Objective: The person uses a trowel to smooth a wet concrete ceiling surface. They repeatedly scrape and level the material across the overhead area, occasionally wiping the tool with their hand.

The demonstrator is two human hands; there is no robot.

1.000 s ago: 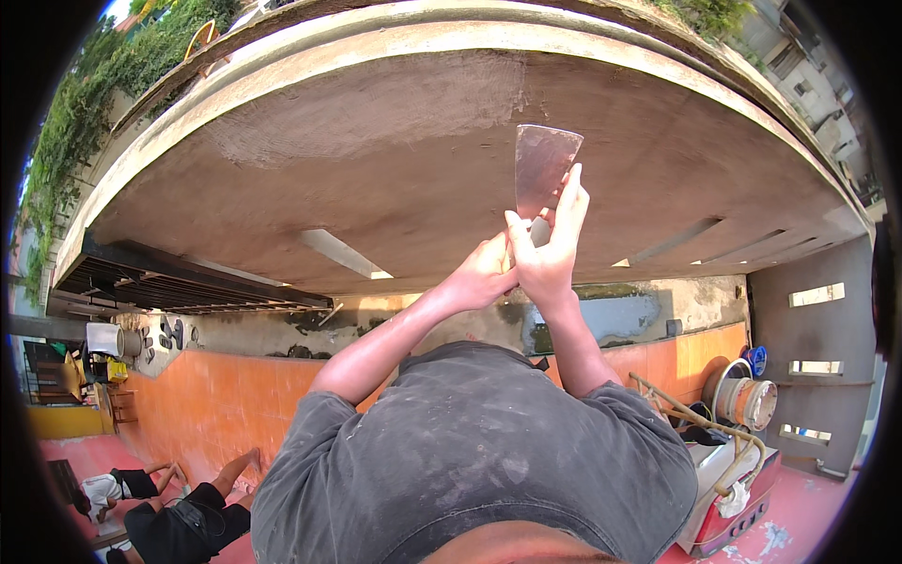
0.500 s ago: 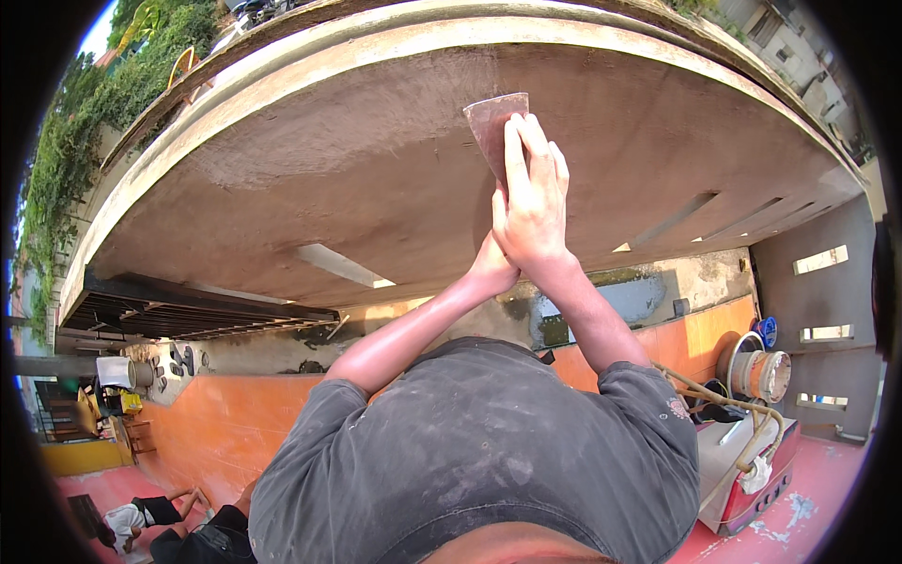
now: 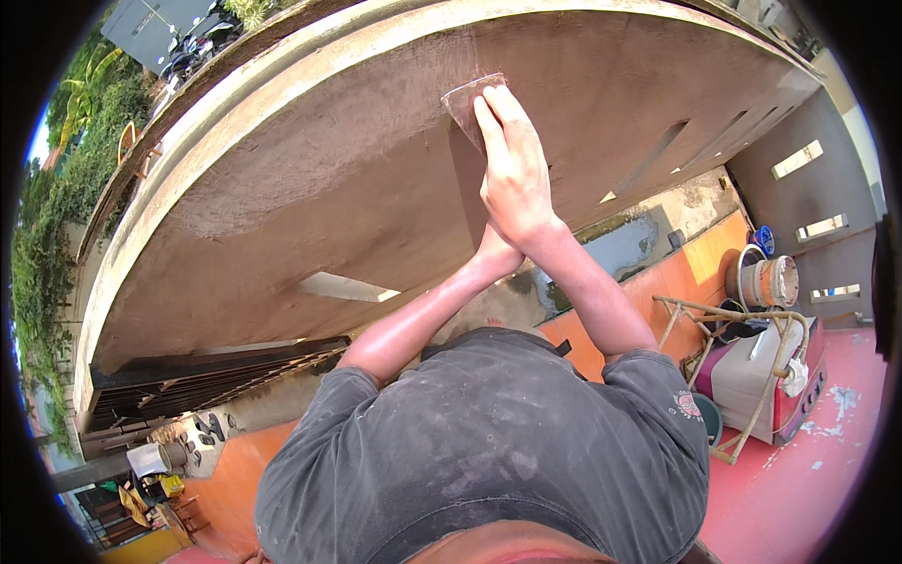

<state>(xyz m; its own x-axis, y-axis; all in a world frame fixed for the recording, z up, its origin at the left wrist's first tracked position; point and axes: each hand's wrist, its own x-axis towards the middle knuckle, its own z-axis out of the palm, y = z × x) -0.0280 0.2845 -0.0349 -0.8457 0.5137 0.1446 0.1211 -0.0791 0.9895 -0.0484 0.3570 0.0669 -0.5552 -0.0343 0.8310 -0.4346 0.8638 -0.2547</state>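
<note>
A flat, trapezoid-bladed scraper (image 3: 462, 105) lies against the upper part of a grey-brown plastered wall (image 3: 329, 188), its wide edge toward the wall's top. My right hand (image 3: 516, 179) is on it, two fingers stretched along the blade and the rest curled out of sight. Behind my right wrist comes my left hand (image 3: 498, 252), crossing under it; its fingers are hidden, so their grip does not show. The scraper's handle is covered by my hands. Rougher, paler plaster spreads to the left of the blade.
Slots, including a pale one (image 3: 348, 287), pierce the wall low down. A dark slatted gate (image 3: 216, 371) stands at the left. Behind me at right are a bamboo-coloured frame (image 3: 747, 440), a boxy grey-and-red object (image 3: 752, 376) and a bucket (image 3: 770, 282) by an orange ledge (image 3: 709, 254).
The whole view has swung and tilted. My hands and the scraper sit slightly higher and farther left in the picture, still against the wall. People at lower left have nearly left view.
</note>
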